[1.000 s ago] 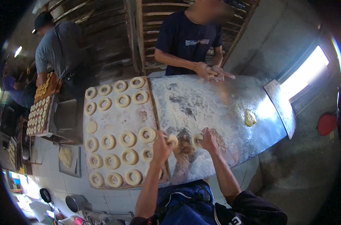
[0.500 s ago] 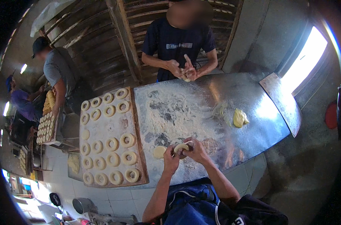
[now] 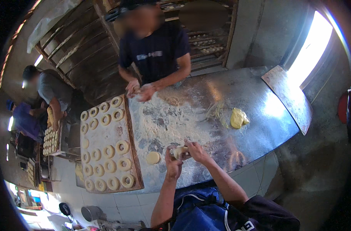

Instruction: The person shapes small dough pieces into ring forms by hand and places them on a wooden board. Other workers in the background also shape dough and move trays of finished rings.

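Both my hands are raised just above the floured metal table point(image 3: 256, 96) and work one pale piece of dough point(image 3: 180, 152) between them. My left hand point(image 3: 172, 161) grips it from the left and below. My right hand point(image 3: 194, 151) closes on it from the right. A flat round of dough point(image 3: 153, 158) lies on the table just left of my left hand. To the left, a wooden board point(image 3: 99, 137) carries several ring-shaped dough pieces point(image 3: 122, 147).
A person in a dark shirt across the table works dough in both hands point(image 3: 141, 91). A yellow dough lump point(image 3: 239, 118) lies on the right part of the table. A second board point(image 3: 285, 96) rests at the right end. Another person point(image 3: 52, 92) stands left beside a tray of rings point(image 3: 52, 138).
My hands lifted off the table surface and came together around one dough piece. The view has tilted, and the person opposite now holds dough low over the table's far edge.
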